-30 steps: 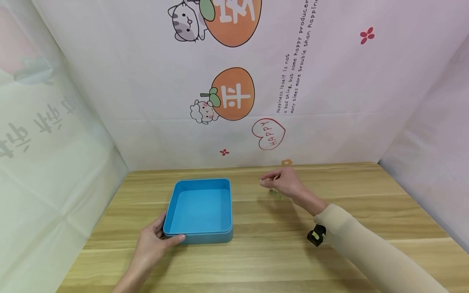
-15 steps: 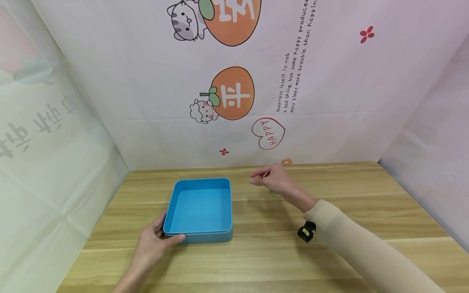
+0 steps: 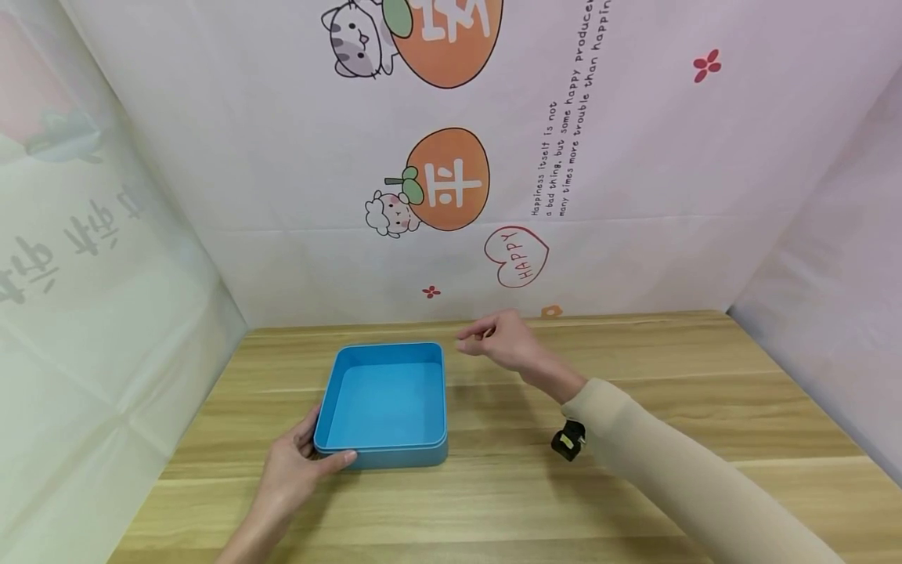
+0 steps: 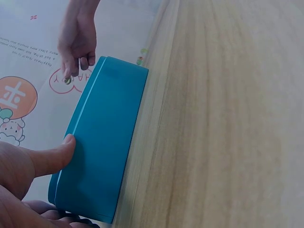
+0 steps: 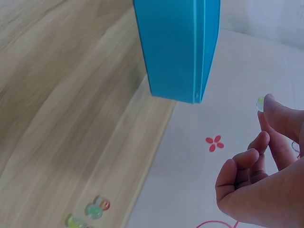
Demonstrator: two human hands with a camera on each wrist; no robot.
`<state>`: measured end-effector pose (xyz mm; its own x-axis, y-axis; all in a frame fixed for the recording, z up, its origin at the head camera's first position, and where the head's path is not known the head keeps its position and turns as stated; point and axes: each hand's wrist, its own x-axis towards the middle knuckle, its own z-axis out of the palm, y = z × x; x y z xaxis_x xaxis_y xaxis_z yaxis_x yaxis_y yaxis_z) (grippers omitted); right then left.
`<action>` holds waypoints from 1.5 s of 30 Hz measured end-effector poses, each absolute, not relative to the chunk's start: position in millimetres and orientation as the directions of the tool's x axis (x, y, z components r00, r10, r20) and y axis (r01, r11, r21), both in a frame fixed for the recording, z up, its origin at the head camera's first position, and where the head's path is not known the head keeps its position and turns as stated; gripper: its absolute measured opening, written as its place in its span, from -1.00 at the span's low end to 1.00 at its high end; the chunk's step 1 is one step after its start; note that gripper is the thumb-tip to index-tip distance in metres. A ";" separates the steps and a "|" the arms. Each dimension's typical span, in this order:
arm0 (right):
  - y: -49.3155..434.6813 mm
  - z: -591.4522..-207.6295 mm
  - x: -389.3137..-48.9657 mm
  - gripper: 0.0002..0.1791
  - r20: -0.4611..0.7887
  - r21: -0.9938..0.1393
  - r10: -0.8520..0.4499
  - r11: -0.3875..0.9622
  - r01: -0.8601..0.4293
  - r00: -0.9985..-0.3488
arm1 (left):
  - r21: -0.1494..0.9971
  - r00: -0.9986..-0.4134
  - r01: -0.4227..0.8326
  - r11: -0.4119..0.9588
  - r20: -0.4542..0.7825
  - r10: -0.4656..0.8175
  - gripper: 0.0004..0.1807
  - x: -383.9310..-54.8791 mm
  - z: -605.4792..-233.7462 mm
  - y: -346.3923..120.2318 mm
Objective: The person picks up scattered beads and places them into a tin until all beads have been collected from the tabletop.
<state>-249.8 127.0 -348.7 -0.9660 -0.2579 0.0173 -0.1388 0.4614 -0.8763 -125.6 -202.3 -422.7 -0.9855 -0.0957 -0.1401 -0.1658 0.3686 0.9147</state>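
A square, open-topped blue box (image 3: 384, 403) sits on the table, its inside bare. My left hand (image 3: 287, 470) grips the near left corner, thumb on the front wall and fingers round the side. Between thumb and index finger, my right hand (image 3: 509, 342) pinches a small clear glass marble (image 5: 260, 104) with a yellow-green tint. That hand is raised above the table, just right of the box's far right corner and apart from it. More marbles (image 5: 94, 211) lie on the table in the right wrist view; in the head view the right arm hides them.
The wood-grain table (image 3: 493, 501) ends at a printed white cloth (image 3: 634, 258) hanging behind it. Another cloth (image 3: 92, 352) closes off the left side. A small black device (image 3: 568, 440) is strapped at the right wrist, below the beige sleeve.
My right hand has moved left toward the box with the marble, away from the marbles on the table. The left hand and the box have stayed in place.
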 end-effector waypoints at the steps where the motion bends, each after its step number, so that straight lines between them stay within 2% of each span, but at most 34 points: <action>1: 124.4 -348.2 -249.9 -0.80 0.017 -0.878 -0.261 0.458 -0.139 -0.965 | 0.915 -0.986 -0.165 0.368 -0.139 -0.096 0.22 -125.7 -422.7 -202.4; 8: 106.4 -348.0 -249.2 -0.86 0.023 -0.878 -0.277 0.454 -0.152 -0.960 | 0.914 -0.987 -0.157 0.374 -0.131 -0.094 0.22 -126.4 -423.1 -202.3; 45: 46.5 -357.8 -253.5 -0.90 0.069 -0.873 -0.350 0.432 -0.226 -0.934 | 0.921 -0.988 -0.148 0.360 -0.125 -0.087 0.20 -126.1 -422.0 -202.2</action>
<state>-253.5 46.5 -357.8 -0.9343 -0.3499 0.0686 -0.2258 0.4318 -0.8732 -126.1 -202.2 -422.0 -0.9884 -0.0870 -0.1249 -0.1481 0.3601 0.9211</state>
